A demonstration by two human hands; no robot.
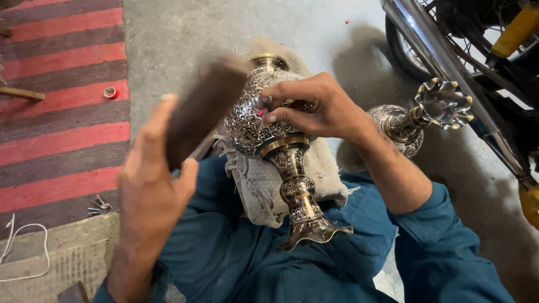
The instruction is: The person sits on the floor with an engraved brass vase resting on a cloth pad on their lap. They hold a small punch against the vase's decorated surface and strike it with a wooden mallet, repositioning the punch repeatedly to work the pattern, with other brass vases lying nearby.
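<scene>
An engraved metal vase (pixel 264 120) with silver scrollwork and brass bands lies on a burlap cloth (pixel 264 191) across my lap, its flared foot (pixel 314 230) pointing toward me. My right hand (pixel 306 106) rests on the vase's round belly, pinching a small tool against the surface. My left hand (pixel 154 174) is raised at the left and grips a dark wooden mallet (pixel 202 112), which is blurred by motion just left of the vase.
A second engraved vase (pixel 424 115) with a scalloped rim stands on the concrete floor at the right, next to a motorcycle (pixel 466 50). A red and grey striped rug (pixel 62 106) covers the left, with a small red tape roll (pixel 110 92), keys (pixel 100 207) and a white cord (pixel 25 249).
</scene>
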